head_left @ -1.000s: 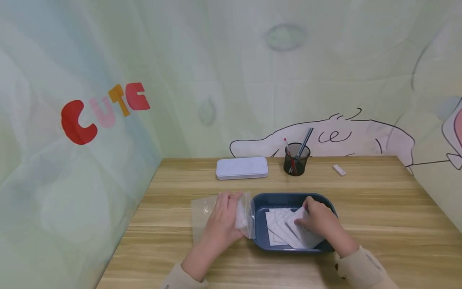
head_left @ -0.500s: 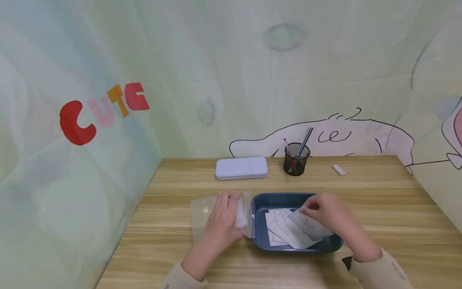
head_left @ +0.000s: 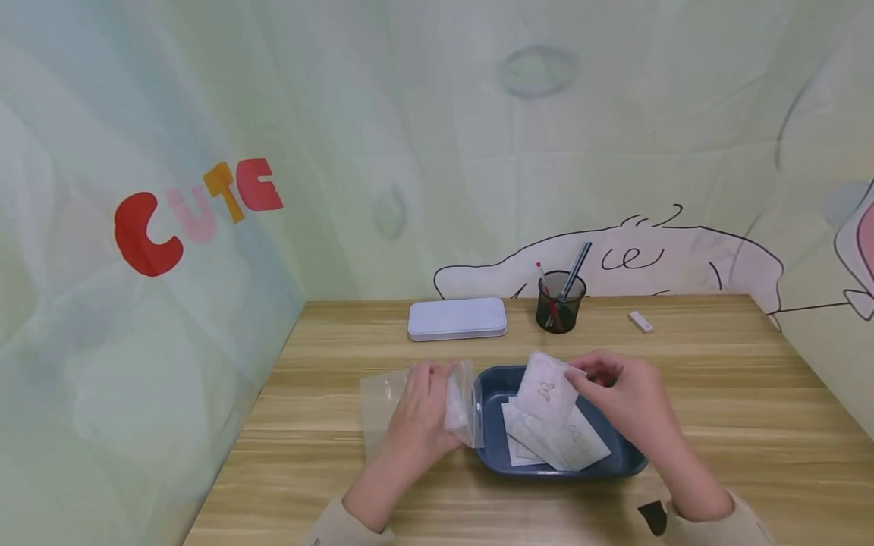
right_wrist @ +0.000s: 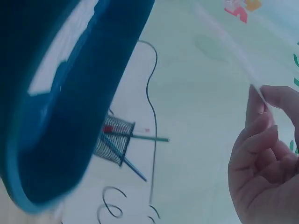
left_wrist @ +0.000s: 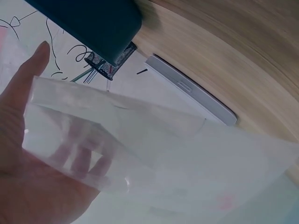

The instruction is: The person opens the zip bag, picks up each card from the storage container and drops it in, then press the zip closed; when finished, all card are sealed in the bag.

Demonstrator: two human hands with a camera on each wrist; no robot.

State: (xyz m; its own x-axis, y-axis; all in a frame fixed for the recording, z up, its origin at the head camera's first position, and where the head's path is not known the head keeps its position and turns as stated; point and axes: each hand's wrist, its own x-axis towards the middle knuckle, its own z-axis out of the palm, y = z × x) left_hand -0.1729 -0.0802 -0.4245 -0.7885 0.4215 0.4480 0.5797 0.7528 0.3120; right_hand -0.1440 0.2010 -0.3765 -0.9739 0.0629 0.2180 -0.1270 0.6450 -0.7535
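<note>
My left hand point(head_left: 419, 413) grips a clear plastic bag point(head_left: 378, 406) beside the left end of a dark blue tray point(head_left: 627, 464). Something white shows inside the bag near its mouth, which faces the tray. In the left wrist view, fingers show through the bag's clear film point(left_wrist: 187, 149). Between thumb and fingers, my right hand point(head_left: 624, 398) pinches a flat white packet point(head_left: 544, 387) with a small printed figure, tilted above the tray. Several similar packets point(head_left: 570, 447) lie overlapping in the tray. In the right wrist view, the held packet point(right_wrist: 233, 49) appears edge-on.
Behind the tray stand a white case point(head_left: 457, 318) and a black mesh pen cup point(head_left: 560, 303) holding pens. A small white eraser-like block point(head_left: 640, 321) lies to their right. Printed cloth walls point(head_left: 382, 136) enclose the back and sides of the wooden table point(head_left: 737, 364).
My right hand has lifted one packet from the pile and swung it up and left, toward the bag. The left hand and bag have stayed in place.
</note>
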